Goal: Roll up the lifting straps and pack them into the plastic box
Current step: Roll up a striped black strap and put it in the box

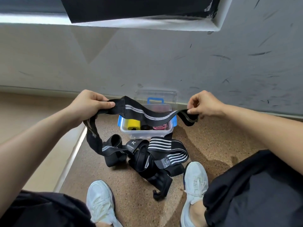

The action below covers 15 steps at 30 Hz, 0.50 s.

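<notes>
Head view showed you seated on a speckled brown floor point(205, 145) facing a scuffed grey wall point(164, 63), your pale sneakers point(100, 202) planted either side of a heap of black straps point(147, 158) with white stripes. Beyond the heap, against the wall, stood the clear plastic box point(146, 128) with blue latches, its lid open and leaning back; inside lay a yellow roll point(133, 124) and a pink roll point(159, 127). Above the box you held one black strap point(144, 114) stretched out, sagging in the middle. Your left hand point(89, 104) pinched it near one end, with the tail hanging down to the floor, while your right hand point(205, 104) pinched the other end between thumb and fingers.
</notes>
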### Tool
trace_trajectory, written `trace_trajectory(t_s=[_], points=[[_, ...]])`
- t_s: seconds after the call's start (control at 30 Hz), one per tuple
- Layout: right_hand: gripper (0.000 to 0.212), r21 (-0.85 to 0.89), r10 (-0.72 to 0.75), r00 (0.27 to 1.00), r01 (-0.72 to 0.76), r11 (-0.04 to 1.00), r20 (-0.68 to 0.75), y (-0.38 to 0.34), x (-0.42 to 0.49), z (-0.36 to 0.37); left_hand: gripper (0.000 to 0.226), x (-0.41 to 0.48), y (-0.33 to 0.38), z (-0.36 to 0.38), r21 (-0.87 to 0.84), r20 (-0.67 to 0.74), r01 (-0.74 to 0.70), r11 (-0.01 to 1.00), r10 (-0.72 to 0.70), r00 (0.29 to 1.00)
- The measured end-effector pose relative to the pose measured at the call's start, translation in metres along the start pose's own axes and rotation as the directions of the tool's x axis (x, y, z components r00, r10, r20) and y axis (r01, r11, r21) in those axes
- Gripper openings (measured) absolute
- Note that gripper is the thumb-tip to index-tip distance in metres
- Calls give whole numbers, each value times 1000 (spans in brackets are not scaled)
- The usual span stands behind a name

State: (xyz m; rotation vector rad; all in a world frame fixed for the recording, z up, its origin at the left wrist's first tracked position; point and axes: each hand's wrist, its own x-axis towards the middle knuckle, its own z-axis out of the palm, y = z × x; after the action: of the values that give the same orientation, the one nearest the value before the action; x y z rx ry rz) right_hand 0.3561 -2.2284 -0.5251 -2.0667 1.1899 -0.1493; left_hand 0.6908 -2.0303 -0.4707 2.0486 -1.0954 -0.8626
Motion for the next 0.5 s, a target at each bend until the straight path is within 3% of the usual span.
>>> trace_trajectory(t_s=[0.07,0.13,0.27,0.37,0.5], points=[[3,-57,181,947,-171,984,267,0,-5,3,20,-2,1,2,-51,18,-17,999,18,1000],[3,-98,212,884,-188,977,416,-3,-9,7,18,-6,5,6,-83,64,-44,996,50,997],[8,177,-119,972,84,981,201,-37,-10,19,15,-14,12,21,-153,161,-69,986,94,983],[36,274,-327,944,302,913,48,-78,-20,33,17,-21,19,35,-175,222,-104,979,142,965],[57,290,-425,898,379,879,115,-108,-29,44,16,-28,27,40,-249,282,-144,958,214,935]])
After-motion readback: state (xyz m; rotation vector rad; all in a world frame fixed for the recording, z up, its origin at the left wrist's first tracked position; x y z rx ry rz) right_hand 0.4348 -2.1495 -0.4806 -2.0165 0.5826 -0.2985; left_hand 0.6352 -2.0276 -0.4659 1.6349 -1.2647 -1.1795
